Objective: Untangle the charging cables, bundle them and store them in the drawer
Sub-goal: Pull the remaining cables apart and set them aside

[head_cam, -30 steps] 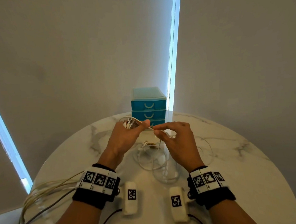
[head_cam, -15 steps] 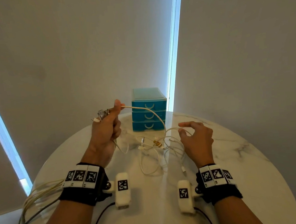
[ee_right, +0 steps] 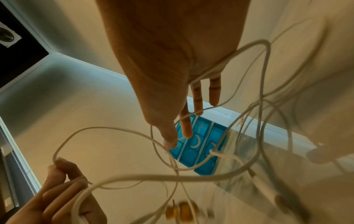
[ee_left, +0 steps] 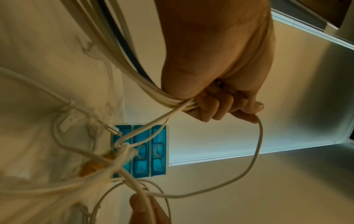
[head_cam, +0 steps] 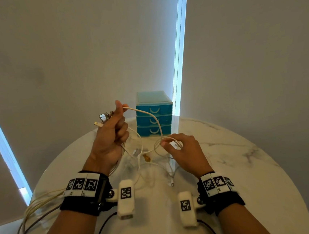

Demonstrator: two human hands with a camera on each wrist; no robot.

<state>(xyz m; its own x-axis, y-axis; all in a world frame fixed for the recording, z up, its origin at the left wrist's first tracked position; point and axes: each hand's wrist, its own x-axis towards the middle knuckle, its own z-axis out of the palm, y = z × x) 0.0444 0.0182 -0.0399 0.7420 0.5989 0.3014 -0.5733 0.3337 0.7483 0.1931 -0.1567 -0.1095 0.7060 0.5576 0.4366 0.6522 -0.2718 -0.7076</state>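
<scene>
My left hand (head_cam: 121,120) is raised above the table, gripping several white charging cables (ee_left: 172,101) in its fist. Their plug ends (head_cam: 104,118) stick out past the thumb. One cable (head_cam: 149,115) arcs from that fist down to my right hand (head_cam: 168,142), whose fingers (ee_right: 197,97) are straight, with loops draped across them. The rest of the tangle (head_cam: 144,159) lies on the table between my hands, with a small orange tie (head_cam: 146,158) in it. The blue three-drawer unit (head_cam: 155,119) stands behind, all drawers shut.
The round marble table (head_cam: 249,164) stands against a grey wall. A separate bunch of cream and grey cables (head_cam: 35,205) hangs over its left edge. Bright window strips run down the left and behind the drawer unit.
My hands were pinching the cables together at the centre. The left hand has risen up and left with the cable ends; the right has moved right and opened its fingers.
</scene>
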